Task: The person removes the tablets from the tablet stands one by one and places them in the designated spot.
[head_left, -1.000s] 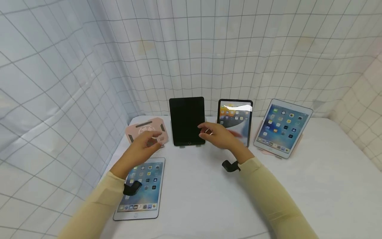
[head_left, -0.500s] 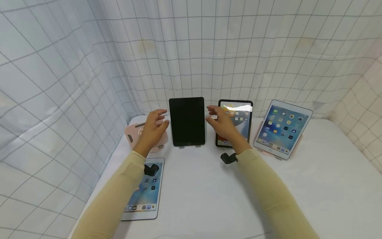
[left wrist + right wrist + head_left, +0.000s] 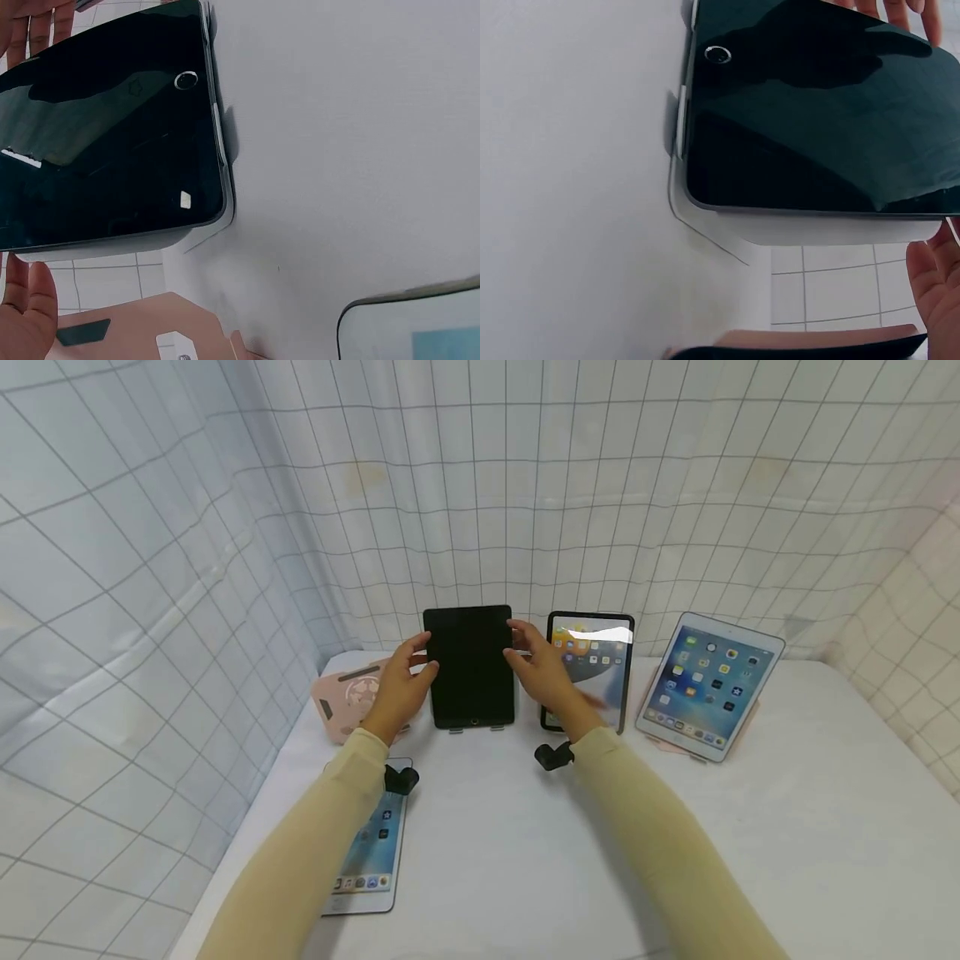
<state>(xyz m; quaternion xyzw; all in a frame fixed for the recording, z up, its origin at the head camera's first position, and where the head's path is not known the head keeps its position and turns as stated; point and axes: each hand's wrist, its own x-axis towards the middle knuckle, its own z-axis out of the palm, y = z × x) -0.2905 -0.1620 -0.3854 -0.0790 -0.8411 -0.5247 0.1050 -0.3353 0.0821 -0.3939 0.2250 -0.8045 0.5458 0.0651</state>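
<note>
the black tablet (image 3: pixel 471 668), its screen dark, is stood leaning back on a pale stand (image 3: pixel 832 231) at the far side of the table (image 3: pixel 487 835), and its lower edge is carried by small lips (image 3: pixel 681 124). its left edge is touched by the left hand (image 3: pixel 397 689) and its right edge by the right hand (image 3: pixel 549 677). on both hands the fingers are loosely bent and parted from the thumb, with the tips set at the edge; the tablet is not wrapped by either hand.

to the left, partly covered by the left hand, a pink stand (image 3: pixel 348 702) is seen. nearer, a white tablet (image 3: pixel 371 852) with a lit screen is laid on the table, partly hidden by the left sleeve (image 3: pixel 300 852). just right of the black tablet, a black-framed tablet (image 3: pixel 611 656) is propped up, its screen lit and partly covered by the right hand. farther right, a second white tablet (image 3: pixel 708 685) is leaned at a slant. the background is filled by a grid-patterned cloth (image 3: pixel 600 485).
</note>
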